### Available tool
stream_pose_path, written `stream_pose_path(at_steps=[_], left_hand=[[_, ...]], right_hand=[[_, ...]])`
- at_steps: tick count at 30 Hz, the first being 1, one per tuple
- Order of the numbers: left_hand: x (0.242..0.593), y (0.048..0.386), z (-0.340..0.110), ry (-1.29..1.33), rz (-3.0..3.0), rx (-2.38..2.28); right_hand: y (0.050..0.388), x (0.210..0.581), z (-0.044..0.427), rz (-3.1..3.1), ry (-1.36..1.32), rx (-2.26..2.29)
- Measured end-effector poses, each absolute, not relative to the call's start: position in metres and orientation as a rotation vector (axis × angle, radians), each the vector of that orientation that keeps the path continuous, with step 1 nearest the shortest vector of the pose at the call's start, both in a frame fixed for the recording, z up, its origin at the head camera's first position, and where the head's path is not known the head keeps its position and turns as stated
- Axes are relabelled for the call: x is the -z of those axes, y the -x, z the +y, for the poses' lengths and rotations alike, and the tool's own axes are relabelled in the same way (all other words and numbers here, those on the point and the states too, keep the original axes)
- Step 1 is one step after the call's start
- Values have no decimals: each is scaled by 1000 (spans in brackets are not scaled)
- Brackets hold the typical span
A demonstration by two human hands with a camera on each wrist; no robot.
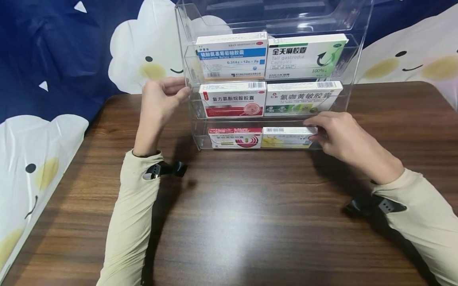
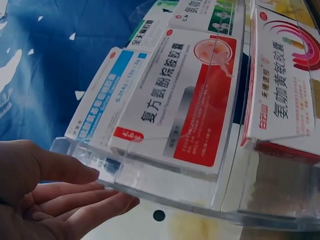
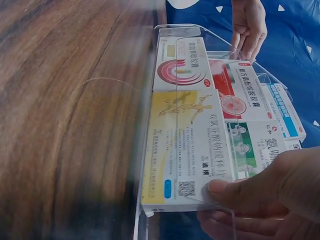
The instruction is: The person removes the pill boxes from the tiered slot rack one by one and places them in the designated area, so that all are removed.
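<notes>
Pinching a clear rack [image 1: 282,27] by its side, left hand [image 1: 162,101], right hand [image 1: 339,133] pinching a yellow-and-white box [image 1: 284,140], five more boxes [image 1: 232,100] between and beyond both hands

Can pass freely low over the table [image 1: 222,222], before the rack [image 1: 272,26] and between the sleeves [image 1: 134,214]. Meets the left hand [image 1: 160,104] at the rack's left edge, and the right hand [image 1: 336,133] at the bottom right box [image 1: 284,139]. Has room in the tier above the upper boxes [image 1: 232,59]. Runs into clear walls at either side, cloth [image 1: 86,51] behind.
</notes>
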State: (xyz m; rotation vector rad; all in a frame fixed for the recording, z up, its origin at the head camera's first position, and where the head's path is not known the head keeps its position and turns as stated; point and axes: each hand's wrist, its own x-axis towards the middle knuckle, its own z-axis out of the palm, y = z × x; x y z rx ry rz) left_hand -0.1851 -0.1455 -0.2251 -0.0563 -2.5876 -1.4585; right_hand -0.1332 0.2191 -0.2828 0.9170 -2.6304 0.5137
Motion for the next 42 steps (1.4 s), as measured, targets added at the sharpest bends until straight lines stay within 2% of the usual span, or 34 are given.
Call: stream_pose_path(at_steps=[17, 23, 33, 37, 42], left_hand=[[226, 188, -143, 63, -2610, 1347], [228, 186, -144, 74, -2614, 1314], [226, 185, -144, 76, -2608, 1302], [226, 186, -144, 67, -2618, 1287], [229, 185, -145, 73, -2617, 1289]], right_hand=[[130, 273, 224, -2673, -738, -614], [124, 270, 225, -2520, -550, -853], [116, 264, 242, -2487, -194, -1532], [112, 267, 247, -2549, -174, -1639], [103, 279, 246, -2676, -223, -1558]])
